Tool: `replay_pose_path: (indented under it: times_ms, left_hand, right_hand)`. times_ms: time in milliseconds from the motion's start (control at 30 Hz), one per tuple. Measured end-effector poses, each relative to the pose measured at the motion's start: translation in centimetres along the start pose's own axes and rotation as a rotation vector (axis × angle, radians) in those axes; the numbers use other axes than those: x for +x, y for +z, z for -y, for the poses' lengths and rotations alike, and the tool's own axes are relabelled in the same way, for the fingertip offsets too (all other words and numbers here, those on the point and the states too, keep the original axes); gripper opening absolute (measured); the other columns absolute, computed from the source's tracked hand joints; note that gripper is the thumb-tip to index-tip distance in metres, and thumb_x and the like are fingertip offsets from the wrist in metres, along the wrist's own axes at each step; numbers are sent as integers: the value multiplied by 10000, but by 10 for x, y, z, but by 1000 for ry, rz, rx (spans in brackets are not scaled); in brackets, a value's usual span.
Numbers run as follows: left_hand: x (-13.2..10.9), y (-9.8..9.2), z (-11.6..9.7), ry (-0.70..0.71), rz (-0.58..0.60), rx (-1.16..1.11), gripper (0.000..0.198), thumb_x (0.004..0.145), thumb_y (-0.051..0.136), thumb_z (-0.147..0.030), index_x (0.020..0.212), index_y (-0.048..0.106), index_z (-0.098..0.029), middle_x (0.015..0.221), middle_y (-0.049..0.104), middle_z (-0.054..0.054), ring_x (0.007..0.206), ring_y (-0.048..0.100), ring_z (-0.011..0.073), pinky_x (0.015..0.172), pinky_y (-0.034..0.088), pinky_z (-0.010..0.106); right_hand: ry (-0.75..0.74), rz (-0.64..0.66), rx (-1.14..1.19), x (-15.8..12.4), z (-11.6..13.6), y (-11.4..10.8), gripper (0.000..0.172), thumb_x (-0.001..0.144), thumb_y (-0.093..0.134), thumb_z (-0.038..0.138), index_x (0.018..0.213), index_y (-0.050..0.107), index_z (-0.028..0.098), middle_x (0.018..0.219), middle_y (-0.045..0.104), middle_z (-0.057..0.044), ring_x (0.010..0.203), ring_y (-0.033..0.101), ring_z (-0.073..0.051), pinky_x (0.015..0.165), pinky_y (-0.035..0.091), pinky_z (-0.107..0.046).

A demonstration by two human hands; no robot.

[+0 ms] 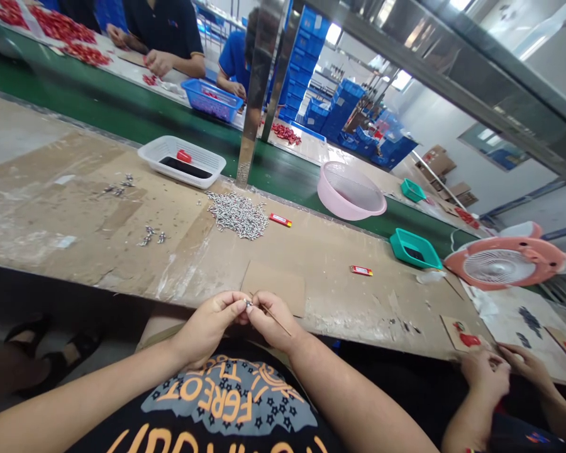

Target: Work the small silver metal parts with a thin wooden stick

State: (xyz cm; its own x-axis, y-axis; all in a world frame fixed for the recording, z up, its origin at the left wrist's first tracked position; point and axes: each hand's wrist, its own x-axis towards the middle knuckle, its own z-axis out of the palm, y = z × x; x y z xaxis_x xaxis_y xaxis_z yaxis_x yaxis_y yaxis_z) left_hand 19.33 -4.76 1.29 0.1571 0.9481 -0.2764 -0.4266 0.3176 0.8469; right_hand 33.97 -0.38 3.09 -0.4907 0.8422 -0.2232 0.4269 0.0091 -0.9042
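My left hand point(217, 319) is closed, pinching a small silver-and-dark piece point(248, 303) between thumb and forefinger. Against it, my right hand point(272, 322) is closed too, with a thin brown stick point(279, 323) running back across the palm; its tip is hidden by the fingers. Both hands meet at the table's front edge, by a square of brown cardboard point(276, 283). Beyond that lies a heap of small silver pieces point(238, 215). Smaller clusters of silver-and-dark pieces point(147, 236) are spread to the left.
A white basket point(146, 154) holds a red item, with a pink basket point(327, 195) and a green basket point(399, 245) further right. Two red boxes point(280, 220) lie on the cardboard-covered table point(325, 251). A pink fan point(500, 261) and a co-worker's hands point(485, 371) are at right.
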Motion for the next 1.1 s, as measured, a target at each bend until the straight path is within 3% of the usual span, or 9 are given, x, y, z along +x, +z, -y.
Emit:
replay_pose_path:
  times_ms: [133, 533, 833, 1100]
  left_hand:
    - [-1, 1, -1, -6, -9, -42, 152, 814, 616, -319, 803, 644, -170, 746, 595, 6, 719, 513, 124, 697, 426, 239]
    - [-4, -2, -6, 37, -24, 193, 202, 835, 576, -367, 833, 641, -176, 788, 617, 21, 768, 537, 157, 734, 432, 267]
    - [-1, 0, -5, -128, 57, -336, 115, 820, 629, -260, 788, 612, -151, 772, 577, 13, 724, 533, 107, 711, 450, 225]
    - [-4, 1, -8, -74, 27, -293, 108, 809, 640, -263, 792, 629, -157, 757, 588, 11, 714, 544, 109, 709, 451, 229]
  right_hand:
    - [-18, -2, -8, 0, 2, 0, 186, 767, 493, 292, 627, 453, 176, 559, 435, 42, 545, 367, -81, 487, 293, -187]
    - [-32, 6, -32, 5, -4, 3, 163, 760, 493, 253, 622, 456, 176, 577, 428, 44, 561, 373, -79, 497, 287, -183]
    - [-75, -25, -97, 1, 3, 0, 196, 786, 548, 320, 668, 484, 178, 600, 453, 49, 573, 389, -81, 529, 312, -191]
    - [-91, -89, -155, -1, 3, 4, 178, 806, 516, 305, 679, 486, 184, 616, 458, 44, 584, 401, -86, 538, 316, -194]
